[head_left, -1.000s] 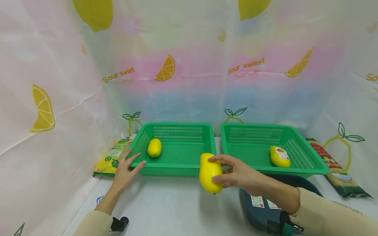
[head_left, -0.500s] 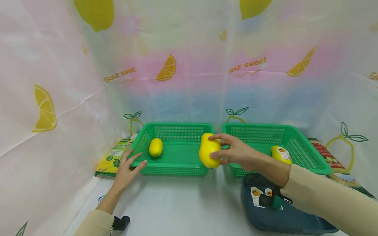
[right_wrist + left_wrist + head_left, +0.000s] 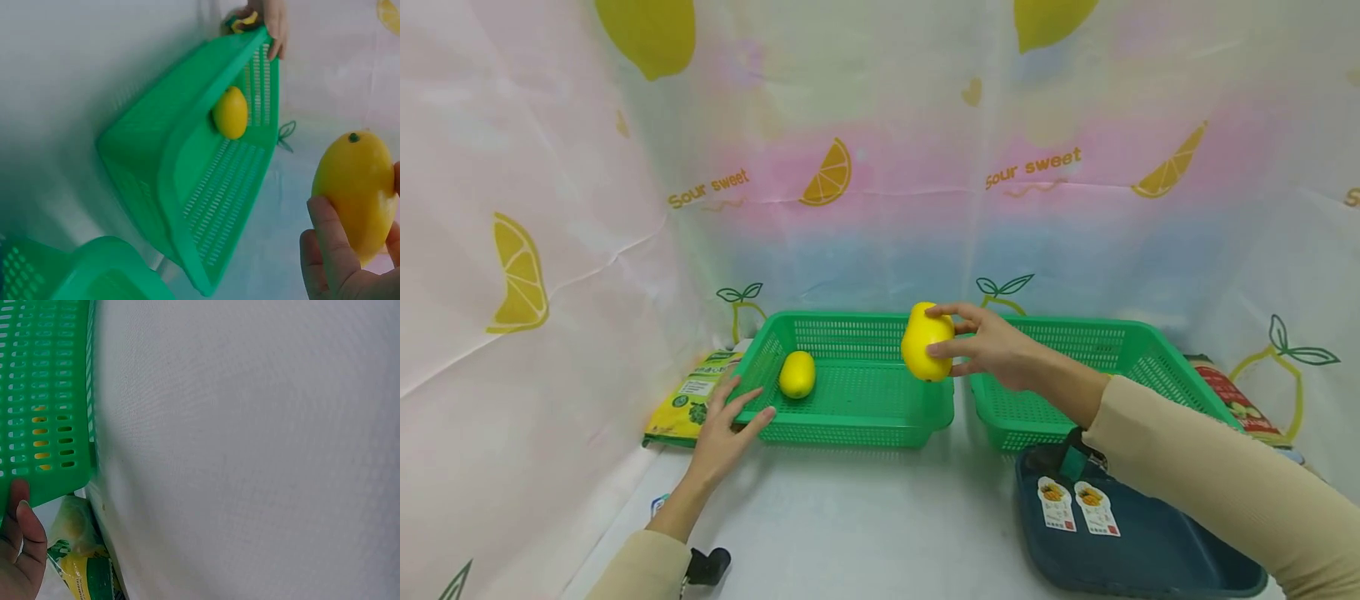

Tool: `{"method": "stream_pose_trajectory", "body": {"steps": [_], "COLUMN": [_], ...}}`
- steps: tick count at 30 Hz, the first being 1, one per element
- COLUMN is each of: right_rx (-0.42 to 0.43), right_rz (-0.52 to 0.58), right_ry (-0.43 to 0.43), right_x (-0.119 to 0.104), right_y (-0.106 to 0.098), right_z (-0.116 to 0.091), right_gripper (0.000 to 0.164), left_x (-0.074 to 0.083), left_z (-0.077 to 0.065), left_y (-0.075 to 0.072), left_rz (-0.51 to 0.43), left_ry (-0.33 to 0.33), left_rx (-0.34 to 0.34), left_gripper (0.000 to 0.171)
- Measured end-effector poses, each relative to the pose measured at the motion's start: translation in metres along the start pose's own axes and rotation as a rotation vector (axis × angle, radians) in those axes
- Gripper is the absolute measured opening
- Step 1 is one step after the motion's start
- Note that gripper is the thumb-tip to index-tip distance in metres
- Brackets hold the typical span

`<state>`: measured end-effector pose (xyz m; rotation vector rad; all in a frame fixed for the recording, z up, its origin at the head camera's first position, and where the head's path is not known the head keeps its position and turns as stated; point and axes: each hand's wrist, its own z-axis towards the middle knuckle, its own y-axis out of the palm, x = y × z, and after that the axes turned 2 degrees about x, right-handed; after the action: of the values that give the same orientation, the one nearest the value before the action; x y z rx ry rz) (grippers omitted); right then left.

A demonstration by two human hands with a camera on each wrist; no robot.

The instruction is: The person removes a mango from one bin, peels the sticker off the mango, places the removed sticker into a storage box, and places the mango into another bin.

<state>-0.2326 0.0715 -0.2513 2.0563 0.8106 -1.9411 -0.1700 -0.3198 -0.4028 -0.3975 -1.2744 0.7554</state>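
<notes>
My right hand (image 3: 996, 346) pinches a yellow mango (image 3: 917, 343) between fingers and thumb, held above the right end of the left green basket (image 3: 850, 435). In the right wrist view the mango (image 3: 356, 187) shows its small dark stem end. At the left basket's near left corner, my left hand (image 3: 718, 442) rests on the rim with its fingers spread. Another yellow mango (image 3: 797, 375) lies inside that basket, toward its left end. The right green basket (image 3: 1135, 329) is partly covered by my right forearm, which hides most of its contents.
A dark blue tray (image 3: 1060, 558) with two mango stickers (image 3: 1077, 507) stands in front of the right basket. A yellow food bag (image 3: 688, 404) lies left of the left basket; a red bag (image 3: 1228, 392) lies at the far right. A patterned curtain (image 3: 895, 242) hangs behind.
My right hand has lifted the mango up and forward, from in front of the left basket to above it. My left hand stays at the basket corner.
</notes>
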Motion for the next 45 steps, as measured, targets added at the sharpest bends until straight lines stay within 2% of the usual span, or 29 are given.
{"method": "stream_pose_trajectory", "body": {"steps": [13, 21, 29, 37, 45], "right_rx": [0.049, 0.076, 0.033, 0.010, -0.030], "right_rz": [0.041, -0.013, -0.009, 0.044, 0.125], "right_ry": [0.000, -0.021, -0.045, -0.067, -0.024], "right_x": [-0.021, -0.029, -0.031, -0.020, -0.013], "right_y": [0.003, 0.010, 0.019, 0.030, 0.049], "right_z": [0.048, 0.076, 0.102, 0.131, 0.152], "right_gripper": [0.064, 0.064, 0.063, 0.062, 0.060], "left_x": [0.000, 0.001, 0.000, 0.002, -0.003], "left_z": [-0.001, -0.002, -0.001, 0.000, -0.002], "left_y": [0.000, -0.001, 0.001, 0.002, 0.001], "left_rz": [0.007, 0.005, 0.003, -0.002, 0.008], "left_ry": [0.004, 0.009, 0.002, 0.004, 0.012], "left_rx": [0.006, 0.015, 0.020, 0.022, 0.036], "left_gripper": [0.054, 0.053, 0.052, 0.051, 0.052]}}
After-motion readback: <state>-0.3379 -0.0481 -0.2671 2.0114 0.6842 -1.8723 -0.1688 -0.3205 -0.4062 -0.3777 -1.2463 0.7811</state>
